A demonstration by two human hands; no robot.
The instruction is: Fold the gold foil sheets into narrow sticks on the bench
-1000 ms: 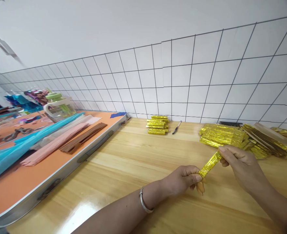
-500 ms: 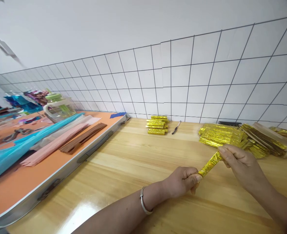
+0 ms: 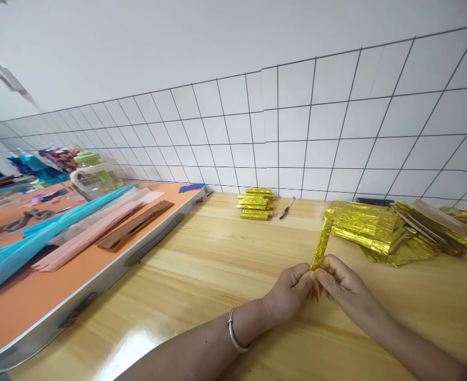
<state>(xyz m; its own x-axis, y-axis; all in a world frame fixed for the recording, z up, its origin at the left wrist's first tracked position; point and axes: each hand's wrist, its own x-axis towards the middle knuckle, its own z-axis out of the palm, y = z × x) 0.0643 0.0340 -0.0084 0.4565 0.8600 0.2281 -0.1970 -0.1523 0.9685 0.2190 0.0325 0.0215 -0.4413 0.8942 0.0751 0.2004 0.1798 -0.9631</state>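
A narrow strip of folded gold foil [image 3: 322, 242] stands up from between my two hands, tilted slightly right at its top. My left hand [image 3: 291, 291] is closed, pinching the strip's lower end with the thumb on top. Right beside it, my right hand [image 3: 339, 280] is also closed on that lower end, thumb tips nearly touching. The fingers hide the bottom of the strip. Behind its upper end lies a pile of gold foil sheets [image 3: 364, 227]. A small stack of folded gold foil strips [image 3: 255, 203] rests further left, near the wall.
A pen [image 3: 287, 208] lies beside the small stack. Brown-edged foil packs [image 3: 436, 225] lean at the right. On the left, an orange board [image 3: 74, 296] with a raised metal edge carries blue, pink and brown crepe paper [image 3: 136, 225], scissors [image 3: 33, 217] and a green-lidded bottle [image 3: 92, 172].
My right hand has moved down and left from the strip's upper end to the lower end beside my left hand. The strip now stands more upright, its top free.
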